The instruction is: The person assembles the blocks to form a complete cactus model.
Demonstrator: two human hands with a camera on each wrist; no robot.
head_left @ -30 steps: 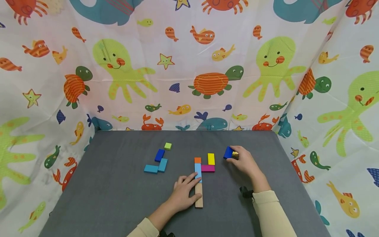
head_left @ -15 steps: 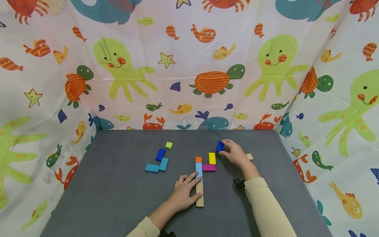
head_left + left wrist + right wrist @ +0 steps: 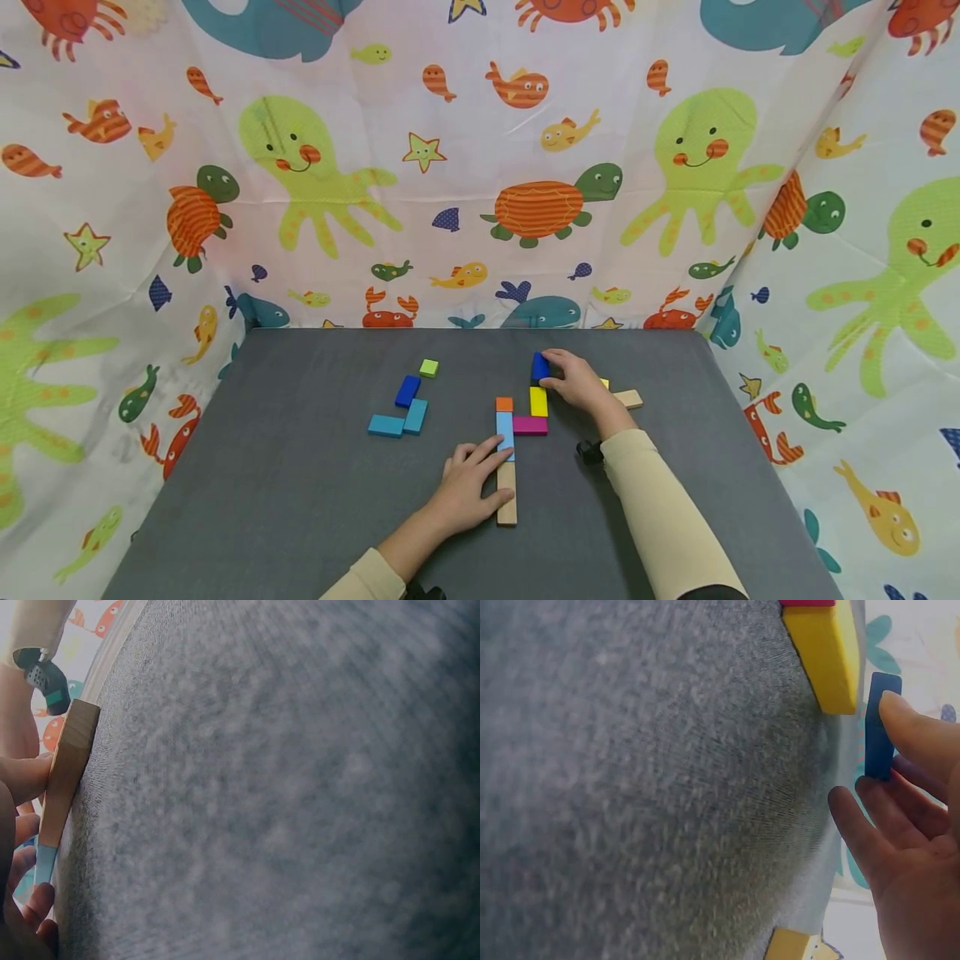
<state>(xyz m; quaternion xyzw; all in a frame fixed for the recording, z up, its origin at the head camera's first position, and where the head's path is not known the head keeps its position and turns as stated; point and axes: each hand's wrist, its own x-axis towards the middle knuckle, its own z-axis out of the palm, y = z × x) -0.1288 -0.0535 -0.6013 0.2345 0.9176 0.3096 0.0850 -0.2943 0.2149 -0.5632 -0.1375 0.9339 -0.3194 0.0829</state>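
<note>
Right hand (image 3: 577, 383) pinches dark blue block (image 3: 539, 367) just beyond yellow block (image 3: 537, 401). Left hand (image 3: 468, 487) flat, fingers relaxed, pressing wooden block (image 3: 506, 493) and light blue block (image 3: 505, 429).

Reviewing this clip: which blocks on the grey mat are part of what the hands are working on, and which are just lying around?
In hand:
- dark blue block, pinched by the right hand just behind the yellow block
- joined figure: orange block, light blue block, magenta block, wooden bar, steadied by the left hand

Lying about:
- left cluster: green cube, blue block, two teal blocks
- small wooden block
</note>
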